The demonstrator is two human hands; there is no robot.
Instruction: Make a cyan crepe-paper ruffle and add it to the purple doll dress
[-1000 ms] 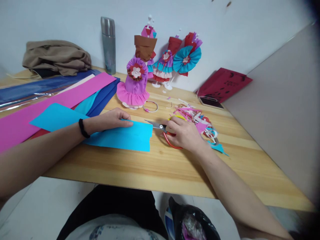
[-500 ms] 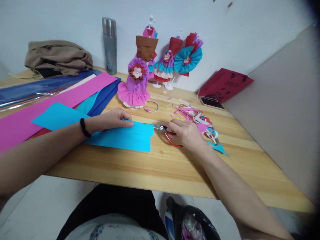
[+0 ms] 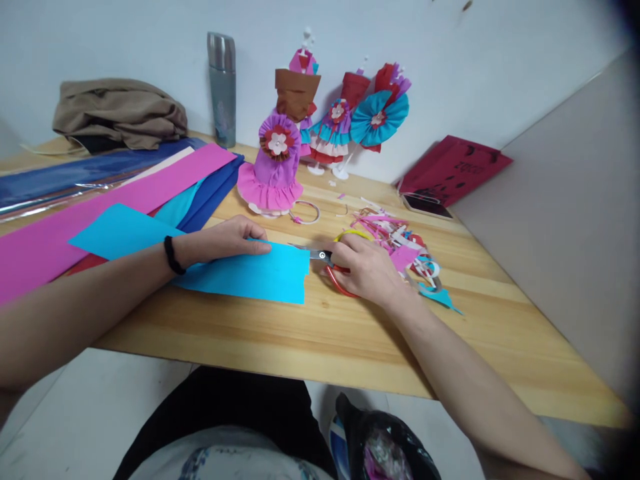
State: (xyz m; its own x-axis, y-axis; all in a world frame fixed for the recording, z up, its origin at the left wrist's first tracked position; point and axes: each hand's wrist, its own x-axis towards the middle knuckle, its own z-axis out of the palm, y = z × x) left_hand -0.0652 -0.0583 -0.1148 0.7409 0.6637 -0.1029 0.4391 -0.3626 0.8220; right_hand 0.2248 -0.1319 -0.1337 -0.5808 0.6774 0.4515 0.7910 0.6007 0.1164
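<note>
My left hand (image 3: 235,240) pinches the upper edge of a bright blue sheet of crepe paper (image 3: 250,277), thumb on top and the other fingers partly hidden. The sheet's right end has a small step cut into it. In my right hand (image 3: 367,267) is a pair of scissors (image 3: 321,255), with one red handle loop and one yellow. Their blades point left and meet the sheet's upper right edge. Just beyond my left hand stands a small purple and pink paper dress (image 3: 276,160) with a brown top and a flower.
Paper scraps (image 3: 395,243) lie right of the scissors, near a red bag (image 3: 453,170) and a phone (image 3: 427,207). Pink paper strips (image 3: 170,180) cover the left side. A thermos (image 3: 222,90) and folded cloth (image 3: 120,113) stand behind. Below the table is a black-lined bin (image 3: 395,440).
The scissors have opened wider, the yellow loop lifting away from the red one, and their blades have moved onto the sheet's edge. My left hand keeps its grip; the view has shifted slightly.
</note>
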